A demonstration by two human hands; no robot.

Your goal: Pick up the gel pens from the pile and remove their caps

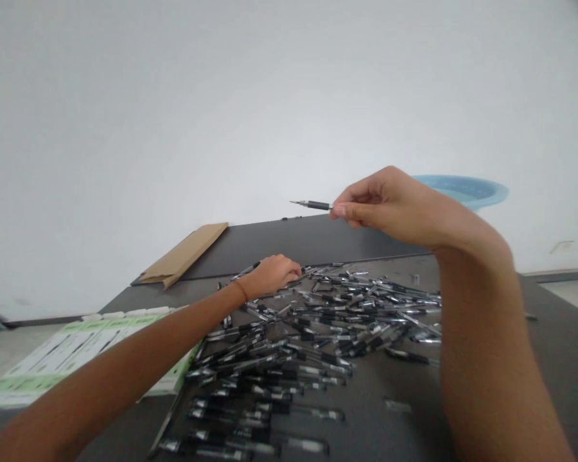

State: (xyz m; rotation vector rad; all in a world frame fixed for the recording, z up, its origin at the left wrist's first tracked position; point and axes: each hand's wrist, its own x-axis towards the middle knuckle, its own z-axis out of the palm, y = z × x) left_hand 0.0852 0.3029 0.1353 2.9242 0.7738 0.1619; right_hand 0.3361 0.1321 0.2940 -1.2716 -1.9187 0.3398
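Note:
My right hand (383, 202) is raised above the far part of the table, its thumb and fingers pinched round one end of a pen (316, 205). The pen lies nearly level, its bare pointed tip toward the left and its dark grip section showing. Lower and to the left, my left hand (273, 274) rests at the far left edge of a big loose heap of pens (347, 314). Its fingers curl down among them, and what they hold, if anything, is hidden. The heaped pens are clear with black caps and grips, lying in many directions.
A blue basin (491, 190) stands behind my right hand. A folded brown paper or cardboard piece (185, 253) lies at the back left of the dark table (553, 359). Green and white printed boxes (84, 350) sit at the left, partly behind my left arm. A white wall rises behind.

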